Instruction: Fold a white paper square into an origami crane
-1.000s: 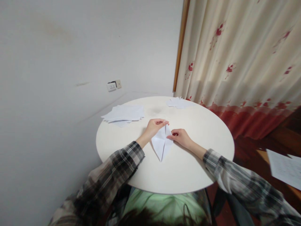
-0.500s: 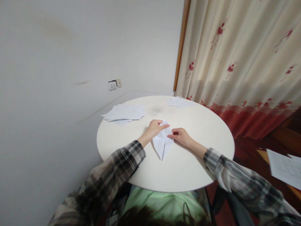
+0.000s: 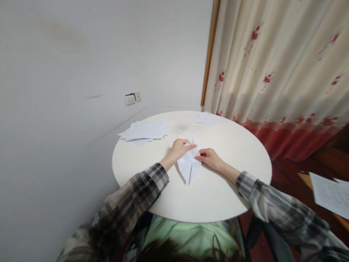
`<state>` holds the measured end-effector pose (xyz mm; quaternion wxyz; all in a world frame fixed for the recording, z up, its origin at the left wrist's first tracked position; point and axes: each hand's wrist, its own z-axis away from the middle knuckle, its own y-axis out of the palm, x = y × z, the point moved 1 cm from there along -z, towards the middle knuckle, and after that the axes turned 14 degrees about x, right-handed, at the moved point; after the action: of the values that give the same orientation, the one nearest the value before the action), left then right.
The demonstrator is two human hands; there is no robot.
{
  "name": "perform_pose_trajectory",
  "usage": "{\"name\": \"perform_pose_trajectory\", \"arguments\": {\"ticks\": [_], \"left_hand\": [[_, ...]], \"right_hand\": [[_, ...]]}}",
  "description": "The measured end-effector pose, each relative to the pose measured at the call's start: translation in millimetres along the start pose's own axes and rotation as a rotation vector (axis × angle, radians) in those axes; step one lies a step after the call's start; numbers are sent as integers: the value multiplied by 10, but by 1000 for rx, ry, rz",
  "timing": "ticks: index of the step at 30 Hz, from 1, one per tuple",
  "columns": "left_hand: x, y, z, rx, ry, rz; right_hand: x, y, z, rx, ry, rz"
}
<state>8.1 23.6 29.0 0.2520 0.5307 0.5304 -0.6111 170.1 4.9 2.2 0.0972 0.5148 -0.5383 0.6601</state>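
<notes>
A white sheet of paper folded into a long diamond [image 3: 185, 165] is between my hands, over the middle of the round white table [image 3: 218, 196]. A seam runs down its length, with one point toward me and one away. My left hand [image 3: 180, 147] grips its upper left side, thumb across the front near the seam and fingers partly hidden behind. My right hand [image 3: 209, 158] pinches the right edge with thumb and fingertips, lower down than the left hand.
A stack of white paper sheets [image 3: 145, 130] lies at the table's back left. Smaller white paper pieces [image 3: 206, 118] lie at the back right edge. A wall with a socket [image 3: 130, 99] stands left, and a floral curtain [image 3: 267, 78] hangs right. Printed sheets [image 3: 331, 194] lie far right.
Both hands keep their hold on the folded paper. The right thumb and the paper's lower tip have shifted very slightly; otherwise everything looks the same.
</notes>
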Motion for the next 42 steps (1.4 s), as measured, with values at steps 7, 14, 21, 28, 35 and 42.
{"name": "perform_pose_trajectory", "arguments": {"ticks": [7, 14, 21, 28, 35, 42], "left_hand": [[-25, -17, 6, 66, -27, 113], [-117, 9, 45, 54, 67, 226], [-155, 14, 44, -65, 142, 237], [-225, 15, 84, -98, 224, 225], [-223, -24, 61, -129, 232, 223], [-73, -45, 10, 71, 98, 83]], "right_hand": [[-12, 6, 2, -10, 15, -8], [31, 2, 17, -4, 13, 0], [51, -5, 30, -6, 4, 31], [75, 0, 27, -1, -3, 57], [48, 7, 23, 7, -7, 41], [10, 4, 14, 4, -2, 9]]}}
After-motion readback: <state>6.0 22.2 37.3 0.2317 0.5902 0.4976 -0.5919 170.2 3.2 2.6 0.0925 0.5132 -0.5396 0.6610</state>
